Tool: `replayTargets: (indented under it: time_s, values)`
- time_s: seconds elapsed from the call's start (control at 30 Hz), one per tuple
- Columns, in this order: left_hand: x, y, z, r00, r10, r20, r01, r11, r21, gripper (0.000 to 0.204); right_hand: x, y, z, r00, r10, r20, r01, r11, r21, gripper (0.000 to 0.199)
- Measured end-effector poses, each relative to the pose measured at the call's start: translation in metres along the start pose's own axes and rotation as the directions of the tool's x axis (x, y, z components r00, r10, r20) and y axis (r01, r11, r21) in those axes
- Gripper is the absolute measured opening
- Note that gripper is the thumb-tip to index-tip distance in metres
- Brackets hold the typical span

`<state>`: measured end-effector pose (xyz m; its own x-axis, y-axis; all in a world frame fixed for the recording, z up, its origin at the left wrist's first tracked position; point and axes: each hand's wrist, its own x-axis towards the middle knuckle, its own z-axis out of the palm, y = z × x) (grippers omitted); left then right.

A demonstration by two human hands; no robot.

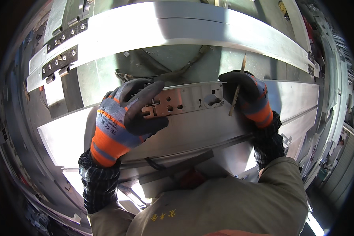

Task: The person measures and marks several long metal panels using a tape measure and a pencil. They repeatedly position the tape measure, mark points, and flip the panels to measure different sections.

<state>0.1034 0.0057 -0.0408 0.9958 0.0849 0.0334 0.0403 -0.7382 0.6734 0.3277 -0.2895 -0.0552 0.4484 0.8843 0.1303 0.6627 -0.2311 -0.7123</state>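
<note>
My left hand [126, 114], in a grey, blue and orange work glove, grips the left end of a lock case [190, 100], a flat metal piece with several round holes and a larger cutout. A coppery sheen covers its left part; the rest looks silver. At the other end, my gloved right hand [247, 94] is curled with its fingertips against the piece. A pencil [236, 100] is tucked between those right-hand fingers, pointing away from me. Under both hands lies a wide, pale metal profile [287, 96]. The right thumb is mostly hidden.
Two long metal profiles [192, 29] cross the bench beyond my hands. Black hinges [61, 61] with bolts are fixed at their left ends. Dark curved strips [161, 70] lie between them and my hands. A dark bar [177, 167] rests close to my body.
</note>
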Motion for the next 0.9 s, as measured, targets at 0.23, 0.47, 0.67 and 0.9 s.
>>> replayTargets:
  time_s: [0.23,0.47,0.67,0.9]
  values:
    - [0.012,0.019,-0.002,0.98,0.174,-0.1,-0.145,0.959,0.243,0.073,-0.005,0.001,-0.001,0.999,0.02,-0.045,-0.022,0.999,-0.04,0.043]
    - [0.016,0.033,-0.005,1.0,-0.005,0.02,-0.002,0.939,0.344,0.058,-0.026,-0.036,0.01,0.94,0.121,-0.318,0.007,0.927,0.374,0.034]
    - [0.032,0.036,0.0,0.992,0.069,0.105,-0.098,0.946,0.31,0.063,-0.045,-0.034,0.023,0.928,0.012,-0.371,0.016,0.997,0.075,0.033]
    - [0.031,0.024,0.0,0.989,0.078,0.124,-0.109,0.956,0.274,0.065,-0.039,-0.031,0.025,0.94,-0.053,-0.338,0.061,0.998,0.014,0.033]
